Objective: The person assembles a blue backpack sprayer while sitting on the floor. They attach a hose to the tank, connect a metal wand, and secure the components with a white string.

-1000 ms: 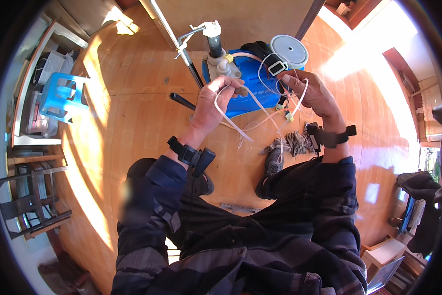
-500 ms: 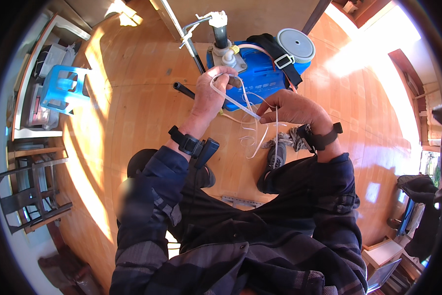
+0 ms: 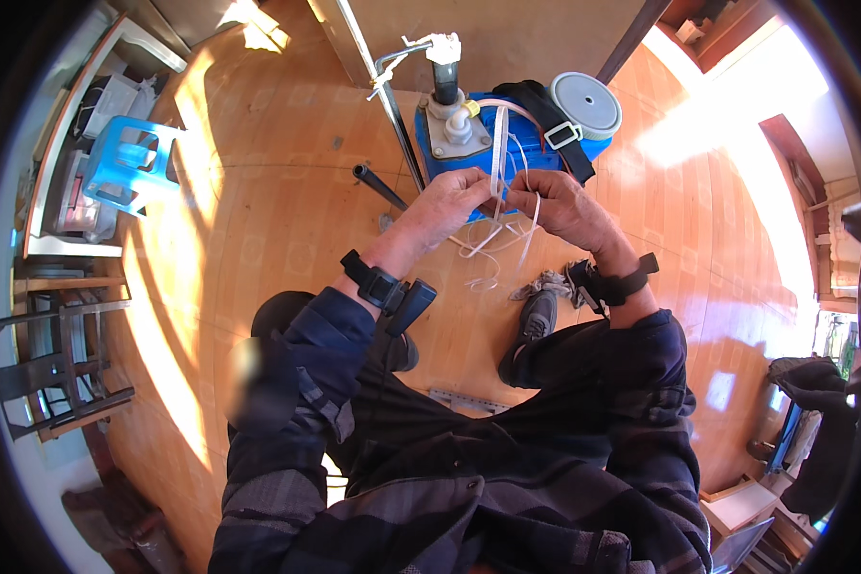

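Both my hands meet in front of a blue tank [image 3: 598, 149], which looks like a sprayer with a grey round lid [image 3: 586, 103]. The fingers of my left hand [image 3: 449, 203] are closed in a pinch on a thin white plastic strip [image 3: 499, 145]. Close beside it, my right hand [image 3: 562, 206] pinches the same strip. One part of the strip rises in a narrow loop toward the pale hose [image 3: 503, 103]; whether it passes round the hose I cannot tell. Loose curled ends dangle below my fingers, whose tips are partly hidden.
On the tank stands a dark pump tube [image 3: 446, 84] with a white-wrapped top. A black pipe [image 3: 379, 186] lies on the floor to its left. A grey rag [image 3: 547, 285] lies by my shoe [image 3: 539, 314]. A blue stool [image 3: 129, 161] stands at the far left.
My left hand has moved right and down, away from the tank's fitting, to meet my right hand. The strip's wide loop is now an upright, narrow one above my fingers.
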`<state>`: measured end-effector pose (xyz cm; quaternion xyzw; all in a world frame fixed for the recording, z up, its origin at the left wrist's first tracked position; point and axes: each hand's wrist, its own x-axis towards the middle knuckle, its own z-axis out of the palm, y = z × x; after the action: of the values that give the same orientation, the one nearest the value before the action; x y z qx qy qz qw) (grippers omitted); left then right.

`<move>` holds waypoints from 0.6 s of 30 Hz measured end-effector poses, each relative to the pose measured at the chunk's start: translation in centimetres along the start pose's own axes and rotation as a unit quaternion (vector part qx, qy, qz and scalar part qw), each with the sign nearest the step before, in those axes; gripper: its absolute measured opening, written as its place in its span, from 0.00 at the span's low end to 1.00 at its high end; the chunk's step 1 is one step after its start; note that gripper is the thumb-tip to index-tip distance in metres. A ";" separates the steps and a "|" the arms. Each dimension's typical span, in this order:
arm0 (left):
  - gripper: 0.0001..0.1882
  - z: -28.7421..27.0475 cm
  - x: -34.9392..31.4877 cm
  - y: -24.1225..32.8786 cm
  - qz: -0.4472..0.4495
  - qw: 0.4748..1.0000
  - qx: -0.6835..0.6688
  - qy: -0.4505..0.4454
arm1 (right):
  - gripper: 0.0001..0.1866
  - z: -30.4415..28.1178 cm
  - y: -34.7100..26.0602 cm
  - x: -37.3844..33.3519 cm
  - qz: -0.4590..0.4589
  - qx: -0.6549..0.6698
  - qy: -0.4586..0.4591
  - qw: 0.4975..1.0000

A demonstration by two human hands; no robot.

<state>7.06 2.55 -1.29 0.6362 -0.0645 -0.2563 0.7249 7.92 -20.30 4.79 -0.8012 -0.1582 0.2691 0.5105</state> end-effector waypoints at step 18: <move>0.14 -0.9 -0.4 -1.2 0.095 0.790 0.603 0.049 | 0.11 -1.7 0.9 -0.1 -0.046 0.491 0.032 0.869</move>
<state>6.79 3.43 -2.49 0.9465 -0.2305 -0.0642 0.2164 8.85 -21.97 4.60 -0.4468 -0.0256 0.2628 0.8548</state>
